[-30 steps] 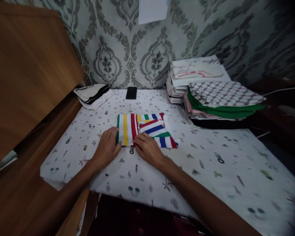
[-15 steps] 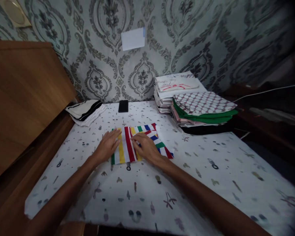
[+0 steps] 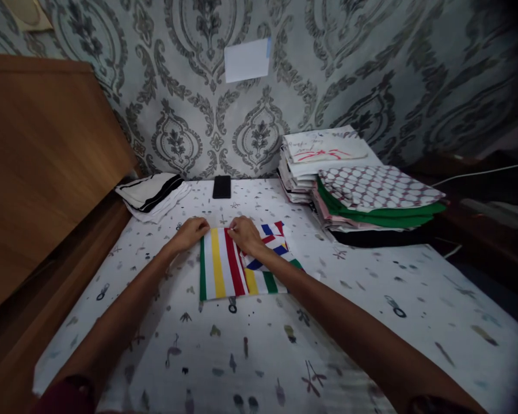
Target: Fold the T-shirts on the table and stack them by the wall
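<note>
Lying folded, the cloth [image 3: 238, 267] shows green, yellow and red stripes.

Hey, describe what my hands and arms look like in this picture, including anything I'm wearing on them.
Your left hand and right hand are bare, with no gloves visible. Both forearms are uncovered. A dark maroon sleeve shows at the left arm's lower end; a dark cuff edges in on the right.

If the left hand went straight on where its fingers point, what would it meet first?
The left hand would probably meet the right hand first, at the far edge of the striped cloth, though depth is hard to judge.
</note>
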Demonstrator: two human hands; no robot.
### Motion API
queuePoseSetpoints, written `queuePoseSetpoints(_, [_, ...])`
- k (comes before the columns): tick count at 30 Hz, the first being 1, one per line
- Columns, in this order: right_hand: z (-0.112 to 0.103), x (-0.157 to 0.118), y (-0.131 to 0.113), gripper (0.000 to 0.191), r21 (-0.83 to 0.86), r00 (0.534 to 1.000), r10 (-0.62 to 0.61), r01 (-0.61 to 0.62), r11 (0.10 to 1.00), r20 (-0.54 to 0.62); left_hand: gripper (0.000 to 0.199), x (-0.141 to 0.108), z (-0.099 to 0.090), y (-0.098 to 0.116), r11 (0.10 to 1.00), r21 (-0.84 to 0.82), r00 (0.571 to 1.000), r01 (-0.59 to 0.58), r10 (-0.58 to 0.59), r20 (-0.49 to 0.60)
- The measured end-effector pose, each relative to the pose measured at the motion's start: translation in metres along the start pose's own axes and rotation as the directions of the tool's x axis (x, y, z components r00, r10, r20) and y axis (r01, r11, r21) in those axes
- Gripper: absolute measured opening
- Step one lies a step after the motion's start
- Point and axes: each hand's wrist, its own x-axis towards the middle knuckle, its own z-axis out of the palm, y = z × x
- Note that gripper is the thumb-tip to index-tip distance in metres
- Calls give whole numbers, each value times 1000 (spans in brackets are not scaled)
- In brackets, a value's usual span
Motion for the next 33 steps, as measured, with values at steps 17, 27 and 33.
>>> queuePoseSetpoints(17, [7, 3, 1, 23, -26, 994, 104, -105, 994, -29, 23, -2, 3, 7, 961, 275, 999, -34, 20, 51])
queuePoseSetpoints(27, [0, -4, -6, 34, 106, 1000, 12, -10, 994, -9, 27, -25, 10, 21, 942, 334, 996, 35, -7, -85])
queuePoseSetpoints(33, [-1, -12, -11, 34, -63, 998, 20, -24, 998, -62, 36, -36, 17, 29, 957, 290, 993, -11, 44, -111])
